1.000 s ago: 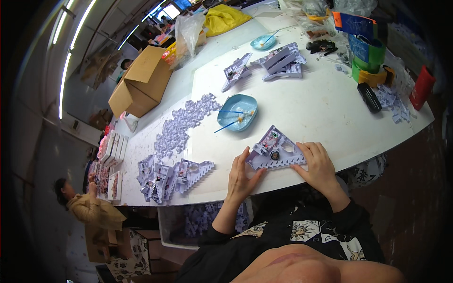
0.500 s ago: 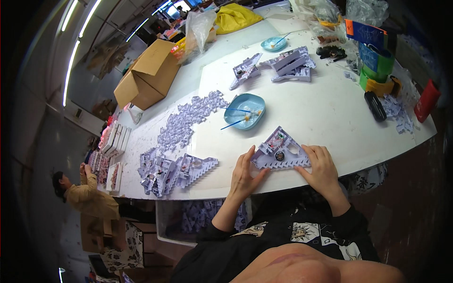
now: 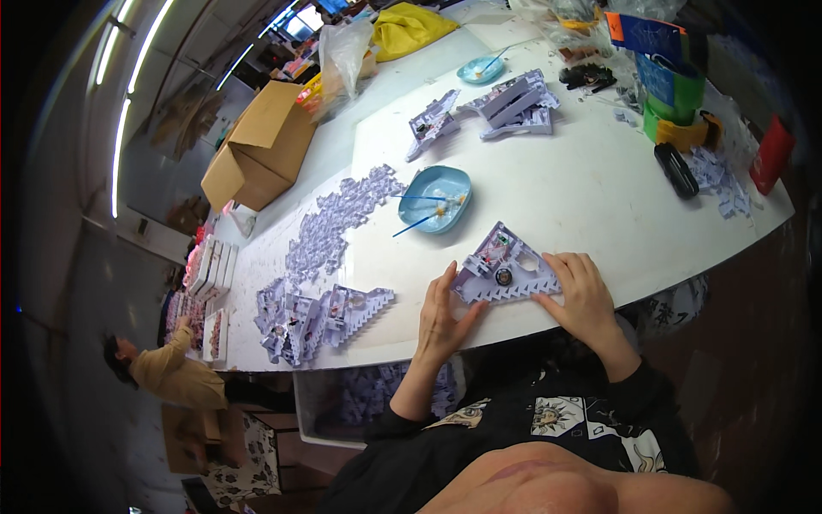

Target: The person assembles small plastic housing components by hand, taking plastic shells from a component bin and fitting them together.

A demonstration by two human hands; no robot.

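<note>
Triangular lavender housing (image 3: 524, 281) at near side of white table (image 3: 642, 214), surface contact unclear; left hand (image 3: 441, 327) and right hand (image 3: 584, 298) grip opposite corners, fingers curled. Probably light, stiff; exposed wires (image 3: 493, 254) likely fragile. Best held at corners.

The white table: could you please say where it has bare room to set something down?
Between the larger blue dish and black case, and right of the right hand; its left side is crowded with lilac parts and triangular pieces.
</note>
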